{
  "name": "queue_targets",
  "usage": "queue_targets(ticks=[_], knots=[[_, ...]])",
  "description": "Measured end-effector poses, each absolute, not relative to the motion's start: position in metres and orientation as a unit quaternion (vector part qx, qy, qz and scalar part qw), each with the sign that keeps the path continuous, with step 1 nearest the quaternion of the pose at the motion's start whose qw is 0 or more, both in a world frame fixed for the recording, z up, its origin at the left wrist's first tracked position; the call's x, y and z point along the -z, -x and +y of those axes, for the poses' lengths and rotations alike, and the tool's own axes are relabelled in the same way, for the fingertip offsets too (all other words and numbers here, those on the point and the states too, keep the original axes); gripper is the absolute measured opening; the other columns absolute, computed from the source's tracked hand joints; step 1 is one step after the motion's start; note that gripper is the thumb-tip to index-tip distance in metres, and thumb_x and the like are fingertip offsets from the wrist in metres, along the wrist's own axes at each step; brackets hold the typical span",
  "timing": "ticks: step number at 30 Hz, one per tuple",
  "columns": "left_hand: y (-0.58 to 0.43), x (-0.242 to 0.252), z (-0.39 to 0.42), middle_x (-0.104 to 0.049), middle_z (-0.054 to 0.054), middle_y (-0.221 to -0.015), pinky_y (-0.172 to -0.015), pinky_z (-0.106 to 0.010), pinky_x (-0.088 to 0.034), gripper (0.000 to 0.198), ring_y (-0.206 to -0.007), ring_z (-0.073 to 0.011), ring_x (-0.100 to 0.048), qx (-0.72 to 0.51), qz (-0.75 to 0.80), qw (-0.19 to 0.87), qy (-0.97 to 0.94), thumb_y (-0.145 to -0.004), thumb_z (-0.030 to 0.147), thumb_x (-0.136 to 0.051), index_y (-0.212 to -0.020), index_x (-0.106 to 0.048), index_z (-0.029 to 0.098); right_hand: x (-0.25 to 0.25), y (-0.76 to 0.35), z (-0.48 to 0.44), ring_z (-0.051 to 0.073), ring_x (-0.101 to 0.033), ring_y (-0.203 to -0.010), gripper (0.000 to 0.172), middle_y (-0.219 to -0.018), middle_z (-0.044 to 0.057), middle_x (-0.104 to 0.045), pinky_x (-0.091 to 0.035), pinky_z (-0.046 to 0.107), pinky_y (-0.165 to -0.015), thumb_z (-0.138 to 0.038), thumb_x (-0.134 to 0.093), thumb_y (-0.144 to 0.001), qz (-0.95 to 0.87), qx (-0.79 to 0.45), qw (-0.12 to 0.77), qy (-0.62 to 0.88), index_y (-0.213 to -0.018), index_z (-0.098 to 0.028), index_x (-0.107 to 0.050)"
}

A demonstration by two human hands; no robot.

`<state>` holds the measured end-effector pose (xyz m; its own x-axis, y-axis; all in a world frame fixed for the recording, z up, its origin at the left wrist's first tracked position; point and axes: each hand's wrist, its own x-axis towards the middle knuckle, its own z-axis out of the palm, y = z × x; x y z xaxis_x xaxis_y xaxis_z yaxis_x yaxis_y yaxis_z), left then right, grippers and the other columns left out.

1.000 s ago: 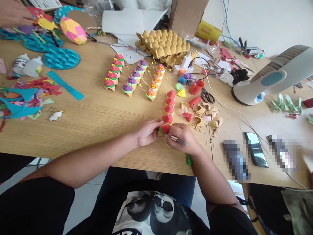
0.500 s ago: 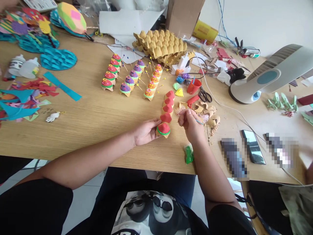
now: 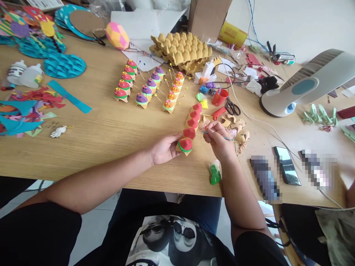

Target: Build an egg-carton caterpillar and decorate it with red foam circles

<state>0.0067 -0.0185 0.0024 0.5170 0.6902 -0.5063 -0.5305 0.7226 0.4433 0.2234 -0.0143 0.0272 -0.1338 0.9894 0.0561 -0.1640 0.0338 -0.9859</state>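
My left hand (image 3: 165, 148) grips the near end of an egg-carton strip (image 3: 192, 122) with its thumb and fingers. Red clay caps cover the strip's bumps, and a green band rings the nearest one. Just right of the strip, my right hand (image 3: 219, 139) pinches a thin blue stick-like tool (image 3: 204, 132), its tip apart from the strip. A bag of green clay (image 3: 215, 174) lies below that hand. Three decorated strips stand farther back: a red one (image 3: 122, 84), a purple one (image 3: 146, 89) and an orange one (image 3: 172, 92), with ball-headed pins around them.
Egg trays (image 3: 180, 50) are stacked at the back. Right of the strip are a red cup (image 3: 220, 97), scissors (image 3: 233, 108) and carton scraps (image 3: 241, 135). A white fan (image 3: 302, 88) and phones (image 3: 287, 166) stand farther right. Colourful cut pieces (image 3: 33, 103) lie left.
The strip's far end has swung slightly right. My right hand has turned, showing the tool's tip. At the back left, a colourful rounded object has shifted right, off the blue-rimmed disc.
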Motion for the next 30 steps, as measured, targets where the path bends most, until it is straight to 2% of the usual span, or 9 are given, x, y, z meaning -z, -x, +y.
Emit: queue_targets(ticks=[4,7,12,17,25,30], knots=[[-0.006,-0.005,-0.018,-0.076,-0.009,-0.091,-0.059,-0.029,-0.059,0.019,-0.074,-0.0185,-0.074,-0.355,0.321,0.871,-0.113,-0.100,0.015,-0.053,-0.103,-0.071,0.010,-0.026,-0.226,-0.017,0.013,-0.056,-0.066,0.023,-0.077,-0.002,-0.068,-0.045,0.028,-0.064,-0.039,-0.083,-0.084,-0.531,-0.555,0.504,0.396,-0.091,-0.026,-0.065],[-0.006,-0.006,-0.018,-0.077,-0.008,-0.091,-0.058,-0.027,-0.058,0.018,-0.074,-0.0181,-0.074,-0.354,0.311,0.875,-0.113,-0.099,0.011,-0.053,-0.102,-0.071,0.011,-0.023,-0.227,-0.017,0.014,-0.060,-0.069,0.026,-0.081,-0.001,-0.072,-0.049,0.029,-0.067,-0.042,-0.084,-0.082,-0.522,-0.545,0.522,0.398,-0.095,-0.027,-0.067],[-0.008,-0.003,-0.019,-0.077,-0.008,-0.093,-0.061,-0.028,-0.059,0.020,-0.075,-0.0171,-0.074,-0.361,0.306,0.873,-0.123,-0.100,0.010,-0.051,-0.105,-0.071,0.011,-0.019,-0.222,-0.013,0.014,-0.057,-0.064,0.032,-0.071,-0.001,-0.069,-0.047,0.029,-0.063,-0.052,-0.083,-0.080,-0.505,-0.496,0.550,0.442,-0.088,-0.025,-0.069],[-0.011,0.001,-0.020,-0.077,-0.008,-0.099,-0.066,-0.026,-0.060,0.020,-0.079,-0.0150,-0.074,-0.382,0.302,0.865,-0.119,-0.101,0.012,-0.053,-0.111,-0.070,0.012,-0.020,-0.216,-0.012,0.015,-0.059,-0.069,0.036,-0.075,0.000,-0.069,-0.048,0.030,-0.065,-0.056,-0.084,-0.077,-0.518,-0.457,0.560,0.457,-0.083,-0.024,-0.069],[-0.013,0.001,-0.021,-0.077,-0.007,-0.099,-0.067,-0.026,-0.060,0.016,-0.077,-0.0138,-0.073,-0.422,0.300,0.852,-0.079,-0.101,0.013,-0.054,-0.108,-0.068,0.014,-0.015,-0.214,-0.014,0.014,-0.057,-0.068,0.033,-0.077,0.000,-0.066,-0.049,0.030,-0.067,-0.050,-0.082,-0.079,-0.521,-0.452,0.567,0.450,-0.088,-0.023,-0.066],[-0.011,-0.005,-0.022,-0.077,-0.008,-0.099,-0.066,-0.025,-0.057,0.020,-0.080,-0.0152,-0.074,-0.449,0.287,0.843,-0.068,-0.100,0.011,-0.050,-0.110,-0.067,0.014,-0.014,-0.213,-0.014,0.014,-0.063,-0.070,0.037,-0.081,-0.001,-0.069,-0.051,0.028,-0.066,-0.048,-0.086,-0.076,-0.508,-0.459,0.582,0.439,-0.091,-0.025,-0.061]])
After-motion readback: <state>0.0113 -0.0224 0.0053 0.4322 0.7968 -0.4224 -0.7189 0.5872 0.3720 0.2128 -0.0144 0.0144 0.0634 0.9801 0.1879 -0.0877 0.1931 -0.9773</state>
